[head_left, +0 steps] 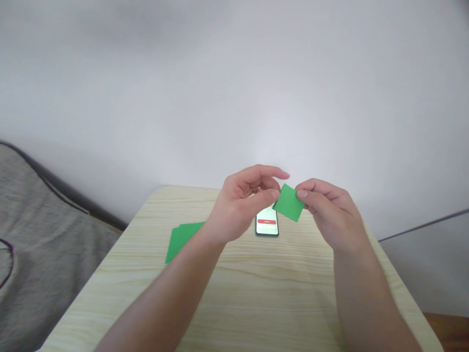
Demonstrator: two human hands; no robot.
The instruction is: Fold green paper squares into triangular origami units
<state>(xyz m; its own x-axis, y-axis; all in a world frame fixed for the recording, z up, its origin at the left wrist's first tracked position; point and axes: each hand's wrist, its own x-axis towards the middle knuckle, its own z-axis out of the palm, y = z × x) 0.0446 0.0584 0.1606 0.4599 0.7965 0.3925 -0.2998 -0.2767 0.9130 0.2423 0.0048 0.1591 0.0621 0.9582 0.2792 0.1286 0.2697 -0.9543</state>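
A small green paper square (289, 202) is held in the air above the table, between both hands. My left hand (242, 205) pinches its left corner with thumb and fingers. My right hand (330, 210) pinches its right edge, thumb on top. Below the hands a phone (267, 225) lies flat on the light wooden table (252, 293), its screen lit with a red bar. The left hand hides the phone's upper part.
A small stack of green paper sheets (180, 240) lies on the table to the left, partly behind my left forearm. A grey fabric surface (40, 230) sits beyond the table's left edge. A pale wall rises behind the table.
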